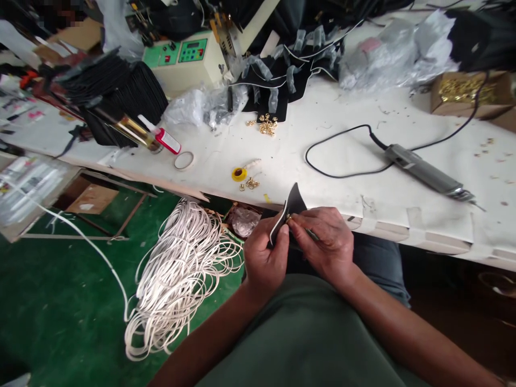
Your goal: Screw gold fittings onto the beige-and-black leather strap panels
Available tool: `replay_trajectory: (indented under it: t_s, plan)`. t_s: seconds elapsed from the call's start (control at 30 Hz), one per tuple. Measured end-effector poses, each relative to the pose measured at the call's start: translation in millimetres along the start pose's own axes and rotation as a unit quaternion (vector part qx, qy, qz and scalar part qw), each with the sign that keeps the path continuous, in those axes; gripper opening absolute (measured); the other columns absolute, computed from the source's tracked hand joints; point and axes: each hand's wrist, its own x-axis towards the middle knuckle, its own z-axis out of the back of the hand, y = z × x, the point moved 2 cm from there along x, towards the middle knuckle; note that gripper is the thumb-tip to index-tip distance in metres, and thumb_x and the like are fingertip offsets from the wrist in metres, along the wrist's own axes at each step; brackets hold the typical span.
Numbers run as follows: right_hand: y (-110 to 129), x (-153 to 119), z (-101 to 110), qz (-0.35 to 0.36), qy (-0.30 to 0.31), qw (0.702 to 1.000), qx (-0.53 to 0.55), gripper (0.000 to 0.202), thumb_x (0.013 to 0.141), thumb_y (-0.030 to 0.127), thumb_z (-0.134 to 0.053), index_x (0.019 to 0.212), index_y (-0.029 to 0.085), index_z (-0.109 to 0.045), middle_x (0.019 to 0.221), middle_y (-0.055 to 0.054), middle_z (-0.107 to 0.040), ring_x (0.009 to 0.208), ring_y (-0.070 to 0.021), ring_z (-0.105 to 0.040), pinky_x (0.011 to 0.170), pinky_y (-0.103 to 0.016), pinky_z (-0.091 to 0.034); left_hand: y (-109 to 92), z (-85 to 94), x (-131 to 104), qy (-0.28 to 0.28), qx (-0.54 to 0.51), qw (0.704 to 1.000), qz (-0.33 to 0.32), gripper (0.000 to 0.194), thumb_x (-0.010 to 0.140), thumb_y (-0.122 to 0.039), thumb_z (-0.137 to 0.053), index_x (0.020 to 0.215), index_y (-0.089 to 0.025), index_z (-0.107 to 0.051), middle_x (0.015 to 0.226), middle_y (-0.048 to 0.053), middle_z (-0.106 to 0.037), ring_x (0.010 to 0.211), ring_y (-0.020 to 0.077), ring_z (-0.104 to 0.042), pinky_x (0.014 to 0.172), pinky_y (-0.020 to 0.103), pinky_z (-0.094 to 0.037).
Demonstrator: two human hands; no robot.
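My left hand [264, 255] is closed around a black leather-like piece [296, 200] with a white edge, its pointed end sticking up near the table edge. Against this piece, my right hand [328, 239] pinches a small gold-coloured metal fitting [288, 217] between thumb and fingers. Most of the fitting is hidden by the fingertips. Just beyond my hands, a few gold fittings [252, 183] lie on the white table [282, 161] beside a yellow ring-shaped spool [239, 174].
A grey electric screwdriver [429, 172] with a looped cable lies at right. Behind are a gold fittings pile [267, 127], black pieces [278, 102] with plastic strips, a red-and-white bottle [168, 141] and a control box [185, 62]. White cord [177, 274] heaps on the green floor.
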Motion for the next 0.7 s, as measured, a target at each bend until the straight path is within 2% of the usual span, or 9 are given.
replay_trajectory:
  t_s: [0.17, 0.3, 0.4, 0.47, 0.57, 0.6, 0.7]
  plan:
    - [5, -2, 8, -0.003, 0.019, 1.000, 0.000, 0.030, 0.091, 0.022, -0.070, 0.120, 0.026, -0.075, 0.106, -0.007, -0.079, 0.095, -0.0244, -0.074, 0.090, -0.045, -0.053, -2, 0.3, -2, 0.041, -0.033, 0.999, 0.001, 0.025, 0.102, -0.032, -0.060, 0.121, -0.023, -0.074, 0.113, 0.008, -0.076, 0.104, 0.0240, -0.071, 0.098, 0.037, -0.056]
    - [7, -3, 14, -0.024, 0.048, 0.998, 0.026, 0.045, 0.088, 0.034, -0.074, 0.132, 0.025, -0.069, 0.118, -0.011, -0.074, 0.108, -0.0289, -0.070, 0.096, -0.049, -0.053, -6, 1.4, -1, 0.103, -0.105, 0.987, -0.059, 0.048, 0.107, -0.050, -0.044, 0.143, -0.023, -0.062, 0.138, 0.014, -0.065, 0.127, 0.0308, -0.062, 0.112, 0.046, -0.049]
    - [10, -3, 18, -0.040, 0.049, 0.998, 0.027, 0.056, 0.082, 0.042, -0.083, 0.134, 0.025, -0.067, 0.124, -0.013, -0.072, 0.114, -0.0317, -0.068, 0.099, -0.050, -0.053, -7, -0.5, -3, 0.125, -0.116, 0.982, -0.078, 0.061, 0.108, -0.060, -0.031, 0.149, -0.024, -0.058, 0.147, 0.015, -0.058, 0.136, 0.0330, -0.055, 0.116, 0.049, -0.046]
    - [11, -3, 21, -0.065, 0.040, 0.997, 0.023, 0.051, 0.083, 0.042, -0.083, 0.129, 0.025, -0.069, 0.122, -0.012, -0.073, 0.113, -0.0314, -0.068, 0.099, -0.050, -0.052, -6, -3.9, -6, 0.129, -0.108, 0.983, -0.080, 0.059, 0.109, -0.056, -0.029, 0.151, -0.025, -0.057, 0.147, 0.014, -0.056, 0.137, 0.0317, -0.054, 0.115, 0.048, -0.048]
    - [8, -4, 29, -0.151, 0.014, 0.987, 0.047, 0.020, 0.093, 0.039, -0.073, 0.106, 0.025, -0.075, 0.104, -0.007, -0.076, 0.097, -0.0265, -0.070, 0.094, -0.044, -0.053, -4, -12.4, -6, 0.136, -0.095, 0.981, -0.099, 0.048, 0.111, -0.041, -0.037, 0.153, -0.027, -0.054, 0.143, 0.014, -0.057, 0.135, 0.0281, -0.055, 0.113, 0.044, -0.049]
    - [6, -4, 32, -0.192, 0.011, 0.979, 0.067, 0.017, 0.095, 0.040, -0.070, 0.099, 0.024, -0.075, 0.097, -0.006, -0.076, 0.090, -0.0247, -0.070, 0.089, -0.041, -0.055, -4, -15.9, -4, 0.142, -0.091, 0.980, -0.109, 0.045, 0.111, -0.035, -0.041, 0.153, -0.027, -0.054, 0.140, 0.013, -0.059, 0.132, 0.0266, -0.056, 0.112, 0.043, -0.050]
    - [-8, -3, 44, -0.331, 0.030, 0.932, 0.141, 0.031, 0.095, 0.049, -0.068, 0.090, 0.020, -0.075, 0.082, -0.004, -0.074, 0.078, -0.0231, -0.069, 0.073, -0.034, -0.055, 0, -28.3, 10, 0.156, -0.069, 0.975, -0.139, 0.040, 0.108, -0.027, -0.049, 0.146, -0.027, -0.062, 0.125, 0.012, -0.062, 0.116, 0.0214, -0.063, 0.102, 0.037, -0.055]
